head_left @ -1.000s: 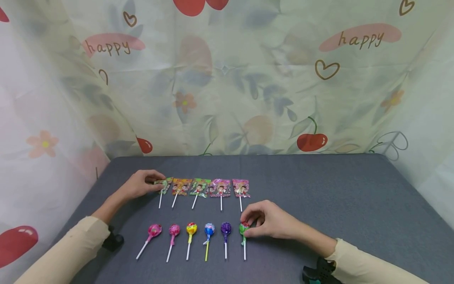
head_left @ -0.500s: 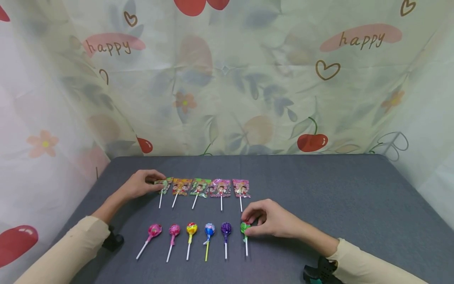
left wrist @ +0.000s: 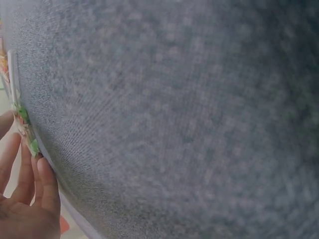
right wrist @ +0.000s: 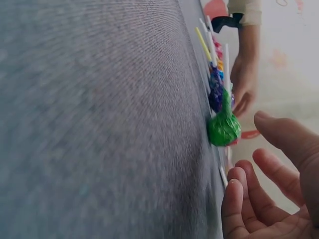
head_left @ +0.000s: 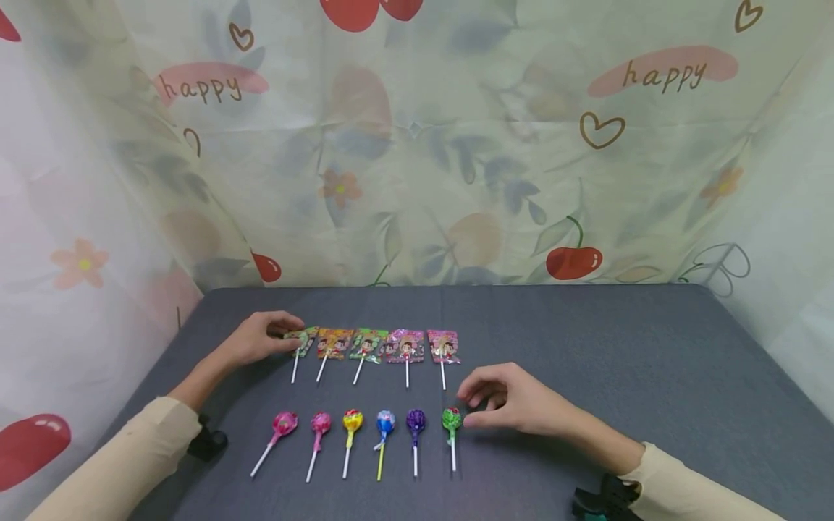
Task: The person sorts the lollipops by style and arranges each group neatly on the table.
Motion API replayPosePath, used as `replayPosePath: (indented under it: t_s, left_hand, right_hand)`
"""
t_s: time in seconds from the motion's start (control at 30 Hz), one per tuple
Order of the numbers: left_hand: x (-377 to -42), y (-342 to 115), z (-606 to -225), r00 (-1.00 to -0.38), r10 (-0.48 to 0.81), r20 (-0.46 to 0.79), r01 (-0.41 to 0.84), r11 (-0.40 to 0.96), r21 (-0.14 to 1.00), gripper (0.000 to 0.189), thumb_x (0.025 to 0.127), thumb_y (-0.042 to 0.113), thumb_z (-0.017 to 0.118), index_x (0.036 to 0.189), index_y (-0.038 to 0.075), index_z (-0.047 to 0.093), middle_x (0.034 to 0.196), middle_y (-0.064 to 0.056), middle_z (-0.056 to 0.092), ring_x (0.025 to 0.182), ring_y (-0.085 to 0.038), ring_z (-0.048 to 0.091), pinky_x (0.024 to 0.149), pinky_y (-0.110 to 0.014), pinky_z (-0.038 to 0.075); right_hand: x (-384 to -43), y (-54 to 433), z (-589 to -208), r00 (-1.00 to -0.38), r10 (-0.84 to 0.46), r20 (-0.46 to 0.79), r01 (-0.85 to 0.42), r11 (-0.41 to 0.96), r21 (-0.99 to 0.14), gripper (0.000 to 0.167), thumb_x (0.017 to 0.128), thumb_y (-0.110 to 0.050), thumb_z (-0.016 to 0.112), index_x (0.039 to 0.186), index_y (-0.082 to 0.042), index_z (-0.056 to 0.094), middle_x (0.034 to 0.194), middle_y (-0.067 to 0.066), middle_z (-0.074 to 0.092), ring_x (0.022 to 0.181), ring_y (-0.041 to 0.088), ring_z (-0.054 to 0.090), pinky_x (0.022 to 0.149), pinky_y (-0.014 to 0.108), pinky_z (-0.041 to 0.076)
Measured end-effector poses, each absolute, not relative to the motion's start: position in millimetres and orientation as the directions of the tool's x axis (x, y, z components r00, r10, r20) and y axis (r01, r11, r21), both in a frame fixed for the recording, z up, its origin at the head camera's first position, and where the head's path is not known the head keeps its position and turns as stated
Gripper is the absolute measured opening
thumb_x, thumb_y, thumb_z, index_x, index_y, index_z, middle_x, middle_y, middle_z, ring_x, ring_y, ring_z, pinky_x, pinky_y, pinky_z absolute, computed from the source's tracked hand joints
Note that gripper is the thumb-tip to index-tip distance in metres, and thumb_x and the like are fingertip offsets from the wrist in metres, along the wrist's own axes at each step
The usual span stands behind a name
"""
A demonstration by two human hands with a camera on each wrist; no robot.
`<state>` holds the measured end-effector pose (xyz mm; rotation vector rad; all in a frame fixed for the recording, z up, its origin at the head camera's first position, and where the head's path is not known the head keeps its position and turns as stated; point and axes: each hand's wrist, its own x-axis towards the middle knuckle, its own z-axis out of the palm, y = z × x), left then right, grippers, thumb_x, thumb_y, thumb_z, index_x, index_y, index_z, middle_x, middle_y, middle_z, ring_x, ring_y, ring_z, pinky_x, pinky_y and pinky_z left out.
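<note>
My left hand [head_left: 263, 339] is at the left end of the back row, thumb and fingertips on either side of a flat lollipop in a green wrapper [head_left: 305, 340], holding it against the table. In the left wrist view that wrapper [left wrist: 25, 122] shows between the thumb and fingers. My right hand [head_left: 504, 399] is just right of a round green lollipop [head_left: 452, 420] with a white stick, fingers loosely bent, nothing between them. In the right wrist view a gap separates the thumb from the green lollipop [right wrist: 224, 129], which lies on the table.
Left of the green lollipop lie round purple [head_left: 415, 421], blue [head_left: 385, 421], yellow [head_left: 352, 420] and two pink [head_left: 321, 422] lollipops. The back row continues with orange [head_left: 334, 342], green [head_left: 368, 343] and pink [head_left: 405, 345] flat packets. A patterned curtain [head_left: 417, 181] hangs behind the grey table [head_left: 586, 340].
My right hand has let go of the green lollipop and moved slightly right and away. Before that, the lollipop shifted a little up and to the right. My left hand has stayed put.
</note>
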<state>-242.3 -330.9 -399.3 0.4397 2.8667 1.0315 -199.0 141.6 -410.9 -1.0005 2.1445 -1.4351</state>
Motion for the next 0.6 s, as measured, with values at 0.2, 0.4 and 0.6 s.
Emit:
replayPosePath:
  t_s: [0.2,0.4,0.6]
  left_hand:
    - [-241.6,-331.9,-397.3,-0.947,0.308,0.086,0.290,0.715,0.636,0.047,0.093,0.016,0.077,0.131,-0.007,0.060,0.123,-0.024,0.064,0.114,-0.042,0.061,0.093,-0.055,0.048]
    - [-235.4,-337.4,-389.4,-0.939,0.324,0.116,0.322,0.710,0.626,0.047,0.092,0.013,0.078,0.131,-0.007,0.061,0.126,-0.025,0.063,0.117,-0.044,0.059,0.094,-0.058,0.047]
    - [-220.3,-349.4,-386.3,-0.925,0.365,0.109,0.344,0.679,0.648,0.042,0.093,0.013,0.076,0.128,-0.006,0.063,0.124,-0.024,0.064,0.113,-0.042,0.062,0.088,-0.051,0.053]
  right_hand:
    - [-198.3,163.0,-408.9,-0.697,-0.708,0.116,-0.379,0.226,-0.897,0.030,0.087,-0.016,0.083,0.111,-0.003,0.071,0.104,0.014,0.068,0.093,0.028,0.066,0.073,0.033,0.055]
    - [-197.4,194.3,-405.4,-0.733,-0.664,0.147,-0.380,0.221,-0.898,0.031,0.089,-0.015,0.081,0.114,0.000,0.069,0.110,0.018,0.068,0.096,0.027,0.067,0.076,0.034,0.055]
    - [-195.5,228.8,-406.5,-0.792,-0.595,0.140,-0.330,0.224,-0.917,0.032,0.093,-0.009,0.076,0.119,0.006,0.065,0.113,0.024,0.065,0.097,0.024,0.067,0.079,0.034,0.055]
